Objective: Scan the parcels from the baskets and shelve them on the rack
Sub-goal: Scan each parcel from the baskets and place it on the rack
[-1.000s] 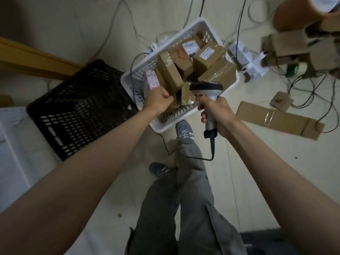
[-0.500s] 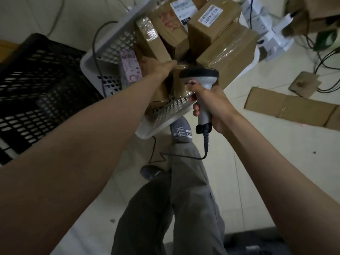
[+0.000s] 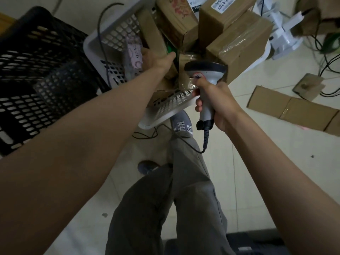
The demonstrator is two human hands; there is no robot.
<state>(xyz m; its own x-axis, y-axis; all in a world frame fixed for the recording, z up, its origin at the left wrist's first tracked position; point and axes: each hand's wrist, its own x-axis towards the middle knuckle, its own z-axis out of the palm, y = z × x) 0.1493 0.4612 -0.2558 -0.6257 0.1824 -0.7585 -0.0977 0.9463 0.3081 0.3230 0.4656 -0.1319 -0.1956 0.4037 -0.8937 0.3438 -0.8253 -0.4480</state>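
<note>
the parcels (image 3: 237, 43), brown cardboard boxes wrapped in clear tape, are heaped in a white basket (image 3: 117, 32) on the floor at about twelve o'clock from the person's feet; one at the top carries a white label with printed digits, and a pink-patterned packet (image 3: 133, 57) stands on edge against the basket's wall at the heap's nine o'clock side. the left hand (image 3: 156, 58) reaches down into the heap beside that packet, and its fingers go in among the boxes where they are hidden, so i cannot tell whether they are spread or pinching anything. the right hand (image 3: 216, 105) is curled round the grey handle of a barcode scanner (image 3: 206, 70), whose dark head hangs just over the near edge of the basket, facing the parcels; a black cable (image 3: 205, 142) drops from the handle's foot toward six o'clock. a black basket (image 3: 36, 74) sits touching the white one at its nine o'clock side. at three o'clock from the white basket a flattened cardboard piece (image 3: 294, 107) lies on the pale tiled floor (image 3: 266, 153), with white plugs and adaptors (image 3: 283, 34) and dark wires beyond it toward one o'clock. below the hands, grey trouser legs and a grey shoe (image 3: 181, 122) show, the shoe just beside the white basket's near corner.
</note>
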